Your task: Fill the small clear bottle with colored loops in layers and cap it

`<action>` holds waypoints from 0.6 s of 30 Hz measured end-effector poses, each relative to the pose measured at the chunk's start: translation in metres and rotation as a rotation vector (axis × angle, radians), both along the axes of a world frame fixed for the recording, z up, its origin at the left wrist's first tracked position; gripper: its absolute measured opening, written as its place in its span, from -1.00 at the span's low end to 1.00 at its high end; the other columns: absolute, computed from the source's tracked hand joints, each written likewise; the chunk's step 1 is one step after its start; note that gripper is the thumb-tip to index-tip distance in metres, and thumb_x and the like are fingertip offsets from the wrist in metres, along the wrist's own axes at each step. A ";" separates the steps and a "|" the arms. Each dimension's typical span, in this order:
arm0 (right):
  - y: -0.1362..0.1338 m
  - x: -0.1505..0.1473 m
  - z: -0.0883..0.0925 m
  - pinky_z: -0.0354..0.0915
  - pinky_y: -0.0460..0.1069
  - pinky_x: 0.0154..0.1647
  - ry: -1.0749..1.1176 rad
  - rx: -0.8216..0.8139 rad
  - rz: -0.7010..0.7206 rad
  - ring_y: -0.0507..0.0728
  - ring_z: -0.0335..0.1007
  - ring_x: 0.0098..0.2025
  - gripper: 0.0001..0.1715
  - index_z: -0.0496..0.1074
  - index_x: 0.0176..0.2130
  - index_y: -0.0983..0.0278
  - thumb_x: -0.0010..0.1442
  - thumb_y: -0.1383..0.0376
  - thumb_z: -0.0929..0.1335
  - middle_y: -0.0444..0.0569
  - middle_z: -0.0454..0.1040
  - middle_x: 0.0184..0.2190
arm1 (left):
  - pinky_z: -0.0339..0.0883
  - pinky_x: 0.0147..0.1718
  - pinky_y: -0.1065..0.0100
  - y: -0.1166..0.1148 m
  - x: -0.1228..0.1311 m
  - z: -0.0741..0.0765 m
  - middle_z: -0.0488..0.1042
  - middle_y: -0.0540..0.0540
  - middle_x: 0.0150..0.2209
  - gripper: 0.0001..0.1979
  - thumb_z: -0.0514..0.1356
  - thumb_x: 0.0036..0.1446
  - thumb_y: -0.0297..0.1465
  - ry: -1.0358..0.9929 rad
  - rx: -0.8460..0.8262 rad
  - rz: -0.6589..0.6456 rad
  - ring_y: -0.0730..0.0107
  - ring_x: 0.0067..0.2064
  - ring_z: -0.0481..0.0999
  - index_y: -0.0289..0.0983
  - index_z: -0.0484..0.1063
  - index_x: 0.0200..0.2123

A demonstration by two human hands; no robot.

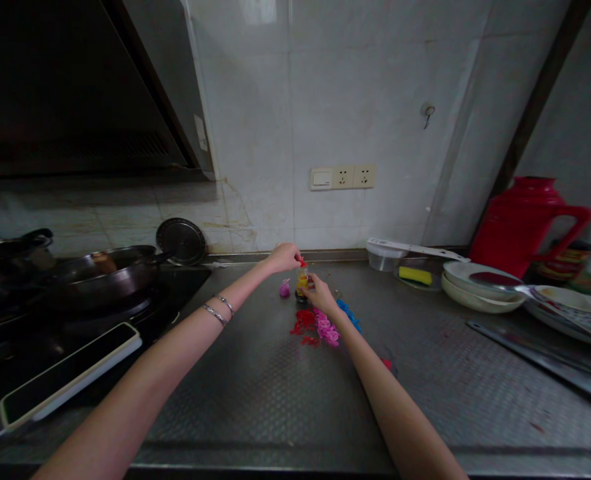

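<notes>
A small glass jar (302, 283) with yellow and dark contents stands on the metal counter (255, 373). My right hand (321, 293) is wrapped around its right side and steadies it. Above the jar's mouth, my left hand (285, 257) pinches a bit of red stringy material (302, 263), too small to name exactly. In front of the jar lie a red pile (305, 321) of the same kind, a pink pile (326, 328) and a blue pile (349, 313), the last partly behind my right forearm. Left of the jar sits a small purple, knobbed thing (284, 288).
At left are a stove with a frying pan (110, 273), a pot (10, 267) and a phone-like device (70, 373). To the right stand a plastic tub (385, 257), a yellow sponge (415, 275), stacked bowls (480, 300), a knife (535, 357) and a red thermos (515, 227).
</notes>
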State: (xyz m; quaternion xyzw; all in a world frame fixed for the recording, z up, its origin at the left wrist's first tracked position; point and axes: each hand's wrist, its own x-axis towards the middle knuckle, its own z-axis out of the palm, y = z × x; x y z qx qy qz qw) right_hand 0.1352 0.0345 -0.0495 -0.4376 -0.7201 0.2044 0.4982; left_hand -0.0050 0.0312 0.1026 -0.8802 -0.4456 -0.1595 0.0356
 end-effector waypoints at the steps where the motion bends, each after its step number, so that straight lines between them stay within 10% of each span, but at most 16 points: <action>1: -0.001 0.000 0.001 0.32 0.02 -0.17 0.000 -0.003 -0.001 0.10 0.40 -0.23 -0.56 0.27 -0.09 0.30 -0.01 0.28 0.35 0.05 0.44 -0.19 | 0.23 -0.35 0.43 0.002 0.002 -0.001 0.56 -0.13 -0.36 -0.82 0.18 -0.08 -0.41 0.012 -0.002 -0.003 0.38 -0.37 0.46 -0.32 0.56 -0.38; 18: -0.004 0.000 0.003 0.32 0.03 -0.19 -0.012 -0.005 0.003 0.11 0.40 -0.22 -0.55 0.25 -0.06 0.31 0.01 0.27 0.33 0.07 0.43 -0.18 | 0.16 -0.48 0.48 0.026 0.014 0.001 0.55 -0.12 -0.47 -0.82 0.22 -0.12 -0.46 0.158 -0.173 -0.106 0.47 -0.51 0.39 -0.35 0.56 -0.37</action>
